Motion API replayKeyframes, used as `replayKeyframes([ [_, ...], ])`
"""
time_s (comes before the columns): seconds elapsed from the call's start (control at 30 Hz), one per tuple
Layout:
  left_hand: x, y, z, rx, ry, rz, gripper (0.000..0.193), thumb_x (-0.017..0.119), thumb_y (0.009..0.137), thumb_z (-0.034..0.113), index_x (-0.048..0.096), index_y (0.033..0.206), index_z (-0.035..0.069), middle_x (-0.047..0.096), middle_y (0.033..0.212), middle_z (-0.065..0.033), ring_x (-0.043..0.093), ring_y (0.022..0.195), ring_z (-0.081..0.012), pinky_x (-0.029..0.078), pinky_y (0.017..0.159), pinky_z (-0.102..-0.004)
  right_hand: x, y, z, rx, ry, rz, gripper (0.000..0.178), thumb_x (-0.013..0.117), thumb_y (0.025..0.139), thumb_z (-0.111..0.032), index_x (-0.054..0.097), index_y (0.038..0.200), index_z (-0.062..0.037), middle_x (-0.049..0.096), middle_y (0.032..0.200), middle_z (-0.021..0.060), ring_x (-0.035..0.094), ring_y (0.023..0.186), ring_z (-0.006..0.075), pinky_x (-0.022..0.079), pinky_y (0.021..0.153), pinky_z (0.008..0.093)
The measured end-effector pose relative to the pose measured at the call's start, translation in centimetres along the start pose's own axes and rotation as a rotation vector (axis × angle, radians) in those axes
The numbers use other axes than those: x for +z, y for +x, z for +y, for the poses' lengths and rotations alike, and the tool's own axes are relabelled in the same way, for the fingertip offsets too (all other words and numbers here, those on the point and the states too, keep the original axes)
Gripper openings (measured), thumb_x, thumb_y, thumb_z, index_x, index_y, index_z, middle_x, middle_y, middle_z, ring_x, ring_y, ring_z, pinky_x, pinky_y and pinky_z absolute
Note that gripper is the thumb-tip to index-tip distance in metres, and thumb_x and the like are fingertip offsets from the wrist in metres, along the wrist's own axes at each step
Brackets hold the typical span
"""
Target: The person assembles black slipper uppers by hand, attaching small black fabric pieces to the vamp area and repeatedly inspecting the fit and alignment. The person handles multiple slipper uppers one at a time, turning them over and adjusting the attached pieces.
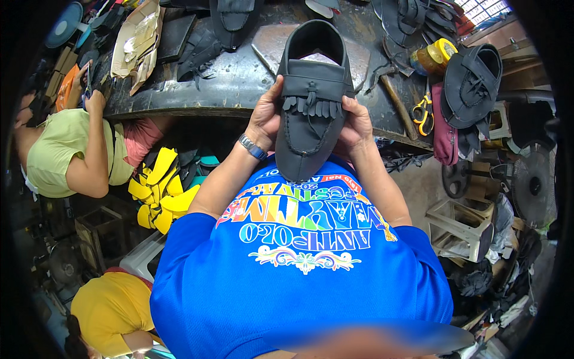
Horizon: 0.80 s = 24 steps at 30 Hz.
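Observation:
Between my two hands I hold a black loafer [308,134] with a fringe and a small tassel across its front. Its toe points down toward my chest and its open heel end faces the table. My left hand [268,113] grips the left side, thumb on the upper edge. On the opposite side my right hand [355,122] is closed round it, thumb near the fringe. The fingers of both hands are partly hidden behind the shoe. A pale slab [263,45] lies on the table just beyond it.
A dark worktable [209,90] carries more black shoe uppers [230,21], a tray of scraps [137,45], a yellow-lidded jar [434,57], a hammer [399,107] and orange-handled scissors [423,113]. Two people, in light green [66,152] and yellow [113,311], sit left. Stools [460,224] and a fan [535,185] stand right.

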<state>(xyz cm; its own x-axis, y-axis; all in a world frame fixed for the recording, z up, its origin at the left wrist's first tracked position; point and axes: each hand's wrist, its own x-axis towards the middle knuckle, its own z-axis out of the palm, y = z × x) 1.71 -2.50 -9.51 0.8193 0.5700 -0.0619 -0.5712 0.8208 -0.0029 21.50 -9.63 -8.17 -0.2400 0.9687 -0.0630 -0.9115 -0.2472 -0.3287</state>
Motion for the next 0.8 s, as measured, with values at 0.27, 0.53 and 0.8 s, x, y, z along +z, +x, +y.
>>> replayKeyframes([
  [0.27,0.3,0.1,0.2,-0.041,-0.018,-0.071,0.049,0.07,0.091,0.032,0.06,0.125,-0.002,0.063,0.126,-0.0211,0.062,0.114,-0.0333,0.048,0.102,-0.0521,0.0,0.3,-0.5,-0.042,-0.059,-0.04,0.05,0.069,0.082,-0.004,0.054,0.13,0.0007,0.065,0.121,0.0177,0.066,0.108,0.0294,0.052,0.099,0.0449],
  [0.53,2.2,0.8,2.0,0.167,0.376,0.128,0.04,0.073,0.089,0.023,0.062,0.12,0.001,0.069,0.113,-0.0151,0.07,0.1,-0.0256,0.056,0.092,-0.0428,0.2,1.6,-3.1,-0.043,-0.241,-0.115,0.057,0.071,0.079,-0.004,0.052,0.133,0.0013,0.065,0.123,0.017,0.065,0.11,0.0289,0.051,0.099,0.0442],
  [0.8,2.7,1.6,2.6,0.344,0.363,0.041,0.03,0.071,0.09,0.015,0.063,0.116,0.002,0.072,0.106,-0.0124,0.071,0.094,-0.0232,0.059,0.086,-0.0383,0.7,2.6,-2.2,-0.116,-0.3,-0.071,0.054,0.07,0.075,0.001,0.057,0.128,0.0015,0.067,0.118,0.0159,0.066,0.107,0.0278,0.052,0.096,0.0429],
])
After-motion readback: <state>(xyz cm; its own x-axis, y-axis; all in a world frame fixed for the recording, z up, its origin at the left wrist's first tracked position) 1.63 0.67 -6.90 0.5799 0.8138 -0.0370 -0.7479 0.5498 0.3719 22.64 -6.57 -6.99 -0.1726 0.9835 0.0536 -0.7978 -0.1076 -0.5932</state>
